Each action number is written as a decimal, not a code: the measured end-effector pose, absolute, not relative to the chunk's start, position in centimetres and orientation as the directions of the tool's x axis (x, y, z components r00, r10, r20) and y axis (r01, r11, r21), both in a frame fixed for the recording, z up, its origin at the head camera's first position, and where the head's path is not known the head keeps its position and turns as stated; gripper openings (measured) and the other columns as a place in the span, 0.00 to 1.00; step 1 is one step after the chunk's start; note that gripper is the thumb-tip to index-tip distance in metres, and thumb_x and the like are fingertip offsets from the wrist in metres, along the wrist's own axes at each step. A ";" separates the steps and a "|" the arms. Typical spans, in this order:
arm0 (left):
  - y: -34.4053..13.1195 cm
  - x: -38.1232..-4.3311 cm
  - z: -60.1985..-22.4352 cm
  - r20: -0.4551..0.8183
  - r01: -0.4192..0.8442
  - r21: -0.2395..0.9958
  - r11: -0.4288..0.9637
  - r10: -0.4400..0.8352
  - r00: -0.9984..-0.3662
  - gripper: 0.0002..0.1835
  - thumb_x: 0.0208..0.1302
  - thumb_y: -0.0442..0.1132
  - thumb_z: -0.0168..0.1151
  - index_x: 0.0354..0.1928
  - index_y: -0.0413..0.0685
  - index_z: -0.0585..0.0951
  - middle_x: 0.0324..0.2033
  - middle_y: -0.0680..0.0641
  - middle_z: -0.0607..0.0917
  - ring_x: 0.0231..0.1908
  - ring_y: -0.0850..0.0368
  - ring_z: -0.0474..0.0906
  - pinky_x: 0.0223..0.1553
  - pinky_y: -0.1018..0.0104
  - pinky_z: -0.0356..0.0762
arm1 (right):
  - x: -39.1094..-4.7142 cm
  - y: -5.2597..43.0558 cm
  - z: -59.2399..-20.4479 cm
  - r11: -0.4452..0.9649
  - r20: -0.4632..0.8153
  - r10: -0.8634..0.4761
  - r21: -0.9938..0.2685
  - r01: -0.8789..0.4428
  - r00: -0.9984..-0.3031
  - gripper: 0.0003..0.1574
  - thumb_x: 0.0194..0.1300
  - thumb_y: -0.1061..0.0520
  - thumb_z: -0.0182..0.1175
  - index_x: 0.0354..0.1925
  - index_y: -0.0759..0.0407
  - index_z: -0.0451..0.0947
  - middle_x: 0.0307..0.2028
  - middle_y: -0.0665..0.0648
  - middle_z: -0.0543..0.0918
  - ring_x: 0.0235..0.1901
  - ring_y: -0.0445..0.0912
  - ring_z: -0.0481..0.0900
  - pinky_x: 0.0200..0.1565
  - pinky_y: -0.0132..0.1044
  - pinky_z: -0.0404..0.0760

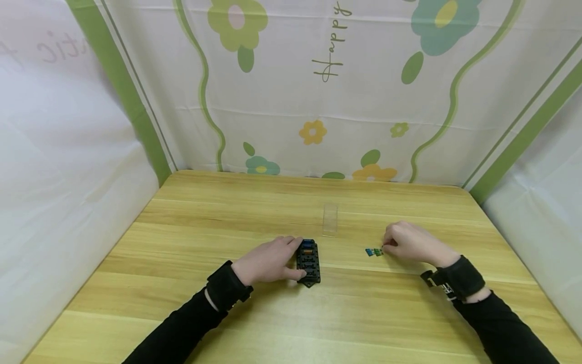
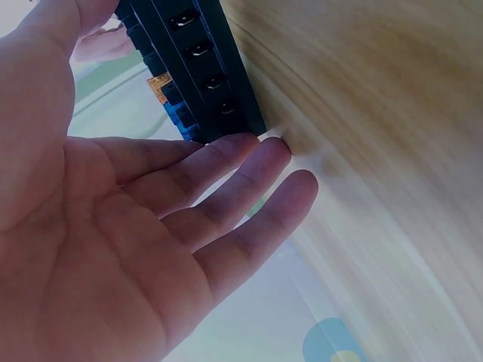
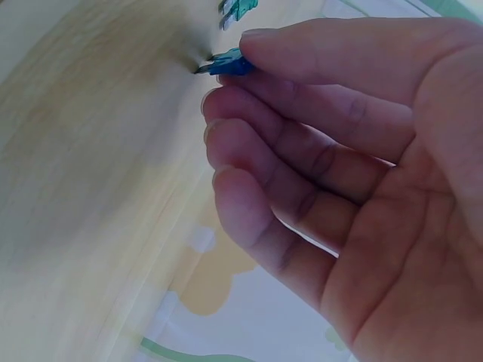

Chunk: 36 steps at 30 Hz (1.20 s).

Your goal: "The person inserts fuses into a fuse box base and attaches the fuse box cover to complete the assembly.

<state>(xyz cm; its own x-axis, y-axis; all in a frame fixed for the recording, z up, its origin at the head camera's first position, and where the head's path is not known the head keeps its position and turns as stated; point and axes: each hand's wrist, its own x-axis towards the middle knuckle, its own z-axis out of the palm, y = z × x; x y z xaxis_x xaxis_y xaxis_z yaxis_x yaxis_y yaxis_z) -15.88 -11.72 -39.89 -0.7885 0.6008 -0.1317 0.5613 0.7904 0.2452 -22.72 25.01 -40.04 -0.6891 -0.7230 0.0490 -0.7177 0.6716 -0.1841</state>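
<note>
I see the left hand [image 1: 271, 260] gripping the black fuse box [image 1: 311, 261] on the table [image 1: 364, 313], thumb toward the near end, fingertips at the far end. Right hand [image 1: 413, 242]: thumb and index clamped on a blue fuse [image 3: 232, 65], prongs near the tabletop, green fuse [image 3: 242, 9] beside.

Black sleeves [image 1: 182, 323], chunky black wristbands [image 1: 228, 286]

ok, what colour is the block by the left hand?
The block is black; the head view shows it best.
</note>
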 end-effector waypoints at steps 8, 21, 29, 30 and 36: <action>-11.7 -15.9 -40.0 -0.132 0.566 0.227 0.792 0.601 -0.788 0.48 0.63 0.69 0.50 0.73 0.41 0.56 0.66 0.42 0.65 0.64 0.48 0.62 0.61 0.59 0.60 | -22.6 25.1 -39.9 0.679 0.047 -0.716 -0.185 -0.710 -0.697 0.16 0.60 0.60 0.64 0.19 0.44 0.74 0.22 0.42 0.68 0.19 0.36 0.60 0.24 0.30 0.61; -11.6 -15.9 -39.8 -0.138 0.563 0.236 0.792 0.601 -0.787 0.48 0.63 0.68 0.51 0.73 0.41 0.56 0.66 0.41 0.65 0.65 0.48 0.61 0.62 0.59 0.60 | -22.9 25.4 -39.6 0.667 0.083 -0.723 -0.175 -0.725 -0.686 0.14 0.60 0.63 0.61 0.23 0.45 0.80 0.24 0.40 0.71 0.22 0.35 0.64 0.26 0.30 0.67; -11.6 -15.8 -39.8 -0.132 0.564 0.232 0.792 0.600 -0.789 0.48 0.63 0.68 0.51 0.73 0.41 0.56 0.66 0.41 0.65 0.64 0.48 0.62 0.62 0.60 0.60 | -22.9 25.4 -39.5 0.664 0.111 -0.717 -0.192 -0.722 -0.688 0.12 0.61 0.62 0.61 0.26 0.46 0.81 0.25 0.40 0.75 0.21 0.34 0.66 0.26 0.30 0.69; -11.6 -15.8 -39.8 -0.132 0.564 0.233 0.792 0.600 -0.789 0.47 0.63 0.68 0.51 0.73 0.41 0.56 0.65 0.41 0.65 0.64 0.48 0.62 0.62 0.60 0.60 | -22.9 25.3 -39.5 0.668 0.115 -0.711 -0.197 -0.717 -0.694 0.11 0.61 0.62 0.61 0.27 0.46 0.82 0.25 0.39 0.75 0.21 0.34 0.67 0.26 0.30 0.69; -11.6 -15.7 -39.8 -0.131 0.563 0.234 0.793 0.599 -0.790 0.47 0.63 0.67 0.51 0.73 0.40 0.56 0.65 0.41 0.65 0.64 0.48 0.62 0.61 0.60 0.60 | -22.8 25.1 -39.4 0.707 0.113 -0.671 -0.202 -0.678 -0.733 0.10 0.61 0.61 0.59 0.26 0.47 0.77 0.21 0.40 0.71 0.19 0.35 0.64 0.24 0.30 0.66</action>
